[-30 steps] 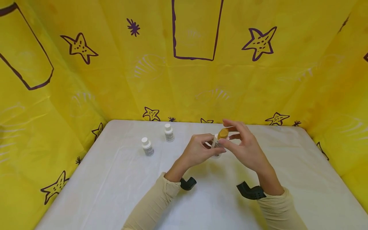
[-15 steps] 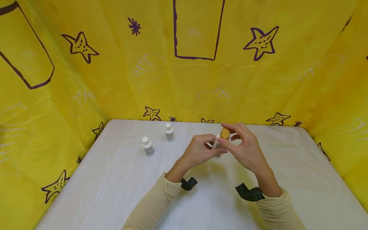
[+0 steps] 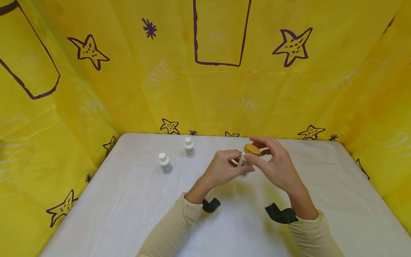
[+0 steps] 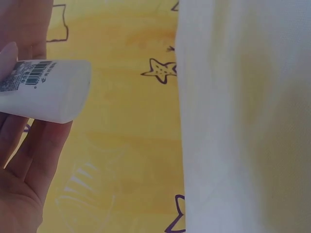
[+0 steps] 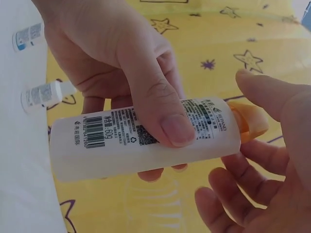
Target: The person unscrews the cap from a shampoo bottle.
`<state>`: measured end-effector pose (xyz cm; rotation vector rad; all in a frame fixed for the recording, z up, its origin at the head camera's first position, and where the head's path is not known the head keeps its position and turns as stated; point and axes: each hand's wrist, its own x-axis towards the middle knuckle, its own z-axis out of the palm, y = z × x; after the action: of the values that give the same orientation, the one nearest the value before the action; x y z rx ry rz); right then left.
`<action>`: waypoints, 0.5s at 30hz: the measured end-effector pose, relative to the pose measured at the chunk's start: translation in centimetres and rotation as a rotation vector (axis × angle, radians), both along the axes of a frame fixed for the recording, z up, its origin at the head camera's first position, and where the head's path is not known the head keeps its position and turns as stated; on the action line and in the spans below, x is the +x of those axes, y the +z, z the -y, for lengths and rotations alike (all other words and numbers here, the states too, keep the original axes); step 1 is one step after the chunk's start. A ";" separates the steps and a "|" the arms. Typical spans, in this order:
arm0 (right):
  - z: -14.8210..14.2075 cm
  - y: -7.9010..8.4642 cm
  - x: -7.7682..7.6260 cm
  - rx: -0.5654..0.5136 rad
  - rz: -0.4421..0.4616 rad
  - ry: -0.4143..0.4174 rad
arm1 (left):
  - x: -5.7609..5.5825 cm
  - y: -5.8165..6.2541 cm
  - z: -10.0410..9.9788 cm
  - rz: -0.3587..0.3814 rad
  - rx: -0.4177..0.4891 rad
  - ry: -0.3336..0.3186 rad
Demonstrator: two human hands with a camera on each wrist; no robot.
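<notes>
My left hand grips a flattened white bottle with printed text, a barcode and an orange cap. In the right wrist view its thumb presses across the label while the other fingers support the far side. The bottle's base points out of the left hand in the left wrist view. Around the orange cap stands my right hand. Its thumb is apart from the cap in the right wrist view, and its bent fingers lie spread close under the cap. The cap sits at the bottle's neck end.
Two small white bottles with white caps stand upright on the white-covered table: a nearer one and a farther one, both left of the hands. A yellow patterned sheet walls in the table's back and sides.
The orange cap has turned and now shows a wider side in the head view. My right hand's fingers have shifted about the cap. The left hand stays nearly still with the bottle.
</notes>
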<state>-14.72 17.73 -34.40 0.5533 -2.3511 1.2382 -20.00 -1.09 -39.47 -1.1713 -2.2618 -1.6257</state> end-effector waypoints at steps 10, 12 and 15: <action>-0.1 0.1 0.1 0.013 -0.026 -0.006 | 0.2 0.1 0.0 -0.054 -0.028 -0.005; -0.1 0.1 0.1 0.012 -0.028 0.003 | 0.2 0.1 0.0 -0.051 -0.027 -0.005; -0.2 0.1 0.1 0.012 -0.025 0.018 | 0.2 0.2 0.0 -0.048 -0.022 -0.004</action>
<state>-14.62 17.90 -34.29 0.5911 -2.3393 1.2187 -19.80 -1.06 -39.29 -1.2069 -2.2555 -1.5603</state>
